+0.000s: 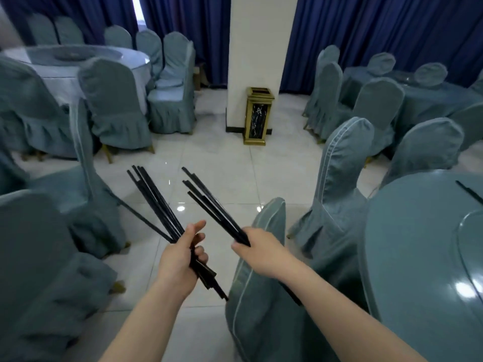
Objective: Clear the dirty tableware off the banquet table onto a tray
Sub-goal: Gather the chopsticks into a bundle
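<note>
Hands fill the lower middle of the view, each clenched around a bundle of thin black chopsticks. The left hand [180,253] grasps the larger fanned bundle of black chopsticks [156,202], whose tips splay up and to the left while the butt ends stick out below the fist. The right hand [257,250] grips a smaller bundle of black chopsticks [211,202], angled the same way, just beside the first bundle but apart from it.

One more black chopstick [469,192] lies on the round banquet table with a grey-blue cloth [407,257] at the right edge. Between the right forearm and that table stands a chair in a grey-blue fabric cover [251,283], its back close under the arm. More covered chairs crowd the left edge.

Ahead, a strip of glossy white floor tiles [222,163] runs open between the chairs toward a white square pillar [257,48], with a gold-framed dark bin [257,116] at its base. Dark blue curtains [379,27] hang behind. No readable writing shows anywhere.
</note>
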### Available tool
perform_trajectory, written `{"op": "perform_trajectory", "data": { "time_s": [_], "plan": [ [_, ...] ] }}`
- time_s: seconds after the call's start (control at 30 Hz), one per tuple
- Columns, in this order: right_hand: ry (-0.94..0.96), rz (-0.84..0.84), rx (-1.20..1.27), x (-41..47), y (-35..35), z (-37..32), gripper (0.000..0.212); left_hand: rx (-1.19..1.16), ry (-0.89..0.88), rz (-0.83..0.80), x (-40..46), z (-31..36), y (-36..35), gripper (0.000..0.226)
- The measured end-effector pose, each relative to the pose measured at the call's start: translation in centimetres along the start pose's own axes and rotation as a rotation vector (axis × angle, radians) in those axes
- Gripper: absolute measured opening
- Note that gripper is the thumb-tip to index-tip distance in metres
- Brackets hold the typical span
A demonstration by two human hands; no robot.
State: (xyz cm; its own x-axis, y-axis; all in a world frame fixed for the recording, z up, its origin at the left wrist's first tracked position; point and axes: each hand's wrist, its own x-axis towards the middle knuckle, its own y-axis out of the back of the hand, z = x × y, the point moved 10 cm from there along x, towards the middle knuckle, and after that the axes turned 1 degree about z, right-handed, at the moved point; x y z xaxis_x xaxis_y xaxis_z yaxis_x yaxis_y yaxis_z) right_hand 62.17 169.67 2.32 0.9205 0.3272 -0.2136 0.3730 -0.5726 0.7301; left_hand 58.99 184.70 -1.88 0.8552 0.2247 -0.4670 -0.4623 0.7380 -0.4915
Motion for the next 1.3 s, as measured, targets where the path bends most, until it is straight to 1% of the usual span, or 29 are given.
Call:
{"op": "perform_trajectory", "data": {
  "time_s": [0.1, 0.2, 0.3, 0.37, 0.5, 0.67, 0.73, 0.9, 0.97, 1.07, 1.17, 1.23, 1.3],
  "plan": [
    [0.043, -0.059, -0.019, 2.5, -3.9, -5.3, 0.017, 0.004, -0.016, 0.014, 1.6, 3.4, 3.2, 0.02],
    [0.043, -0.106, -0.064, 4.9, -7.2, -8.6, 0.015, 0.047, -0.037, 0.012, 3.1, 6.2, 5.4, 0.026],
    [0.055, -0.106, -0.271, 7.4, -9.3, -10.6, 0.018, 0.088, -0.025, 0.049, 5.3, 8.1, 6.8, 0.03],
    [0.098, -0.073, -0.4, 9.3, -9.9, -11.8, 0.019, 0.061, 0.001, 0.095, 7.4, 9.0, 7.8, 0.027],
    [0.179, -0.022, -0.515, 13.8, -10.0, -13.0, 0.016, -0.049, 0.031, 0.138, 12.2, 10.5, 8.7, 0.018],
    [0.188, 0.016, -0.513, 21.5, -7.5, -12.2, 0.027, -0.081, 0.029, 0.238, 20.1, 13.4, 8.5, 0.016],
    [0.189, 0.028, -0.487, 25.1, -5.9, -11.5, 0.027, -0.064, 0.029, 0.256, 23.7, 15.0, 6.9, 0.017],
    [0.19, 0.091, -0.465, 34.1, 0.2, -10.0, 0.021, 0.032, 0.05, 0.196, 32.1, 18.2, -0.3, 0.017],
    [0.2, 0.129, -0.489, 37.8, 2.7, -9.6, 0.015, 0.011, 0.06, 0.152, 35.5, 19.4, -3.8, 0.021],
    [0.199, 0.187, -0.542, 42.7, 5.6, -9.6, 0.005, -0.089, 0.08, 0.162, 40.0, 20.8, -7.7, 0.022],
    [0.152, 0.209, -0.631, 47.4, 8.0, -8.3, 0.017, -0.124, 0.111, 0.122, 44.9, 21.3, -11.7, 0.012],
    [0.12, 0.229, -0.672, 50.9, 10.1, -7.1, 0.015, -0.112, 0.134, 0.087, 48.8, 21.3, -14.7, 0.01],
    [0.072, 0.237, -0.685, 54.3, 12.4, -5.5, 0.01, -0.098, 0.164, 0.049, 53.0, 21.2, -17.9, 0.014]
  ]
}}
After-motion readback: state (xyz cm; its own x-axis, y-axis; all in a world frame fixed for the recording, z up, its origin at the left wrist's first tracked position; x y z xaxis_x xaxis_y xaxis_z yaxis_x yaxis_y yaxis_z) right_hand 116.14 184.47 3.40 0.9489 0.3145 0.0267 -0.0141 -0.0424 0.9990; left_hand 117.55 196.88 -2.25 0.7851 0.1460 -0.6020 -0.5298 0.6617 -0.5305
